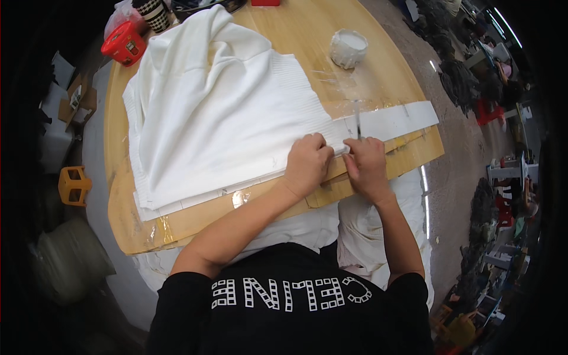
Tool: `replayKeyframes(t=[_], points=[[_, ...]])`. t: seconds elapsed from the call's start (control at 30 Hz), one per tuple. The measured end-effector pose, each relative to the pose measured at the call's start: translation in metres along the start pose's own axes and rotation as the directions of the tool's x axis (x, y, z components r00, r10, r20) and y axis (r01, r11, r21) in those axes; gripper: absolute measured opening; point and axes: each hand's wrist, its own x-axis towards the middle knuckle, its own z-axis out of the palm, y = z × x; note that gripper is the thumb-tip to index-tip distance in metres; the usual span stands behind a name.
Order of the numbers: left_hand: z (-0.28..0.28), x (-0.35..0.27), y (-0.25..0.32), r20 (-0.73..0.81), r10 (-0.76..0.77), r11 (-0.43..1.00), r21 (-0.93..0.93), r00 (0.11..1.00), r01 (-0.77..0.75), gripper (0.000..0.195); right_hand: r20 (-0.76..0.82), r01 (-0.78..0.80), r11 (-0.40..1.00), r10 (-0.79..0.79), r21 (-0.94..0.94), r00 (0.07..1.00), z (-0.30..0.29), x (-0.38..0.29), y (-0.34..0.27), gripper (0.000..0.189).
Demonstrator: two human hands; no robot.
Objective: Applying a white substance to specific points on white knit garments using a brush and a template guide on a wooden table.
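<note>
A white knitted garment [222, 106] with ribbed edges lies spread across a wooden table [310, 26]. Under its near edge runs a long white marked strip [390, 120], which sticks out to the right. My left hand [309, 162] has its fingers curled on the near edge of the garment, close to its right corner. Just right of it, my right hand [367, 166] pinches that corner between thumb and finger. A thin, blurred grey tool [357, 120] points away from the right hand and seems held in it; its kind is unclear.
A white lumpy container [349, 48] stands at the back right. Toward the back left are a red tub [124, 44] and a patterned cup [154, 15]. Taped cardboard [239, 199] lines the near table edge. White fabric [364, 235] lies by my lap. A yellow stool [75, 185] stands left.
</note>
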Motion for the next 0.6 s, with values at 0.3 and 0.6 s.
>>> replayKeyframes(t=[0.3,0.6], points=[[0.013,0.042,-0.011,0.156,0.174,0.985,-0.046,0.972,-0.169,0.019,-0.066,-0.266,0.599,0.472,0.755,0.879,-0.034,0.002,0.041,0.031],[0.012,0.023,0.020,0.270,0.167,0.865,0.422,0.948,-0.273,0.024,-0.157,-0.194,0.679,0.419,0.708,0.894,-0.067,0.085,0.070,0.034]])
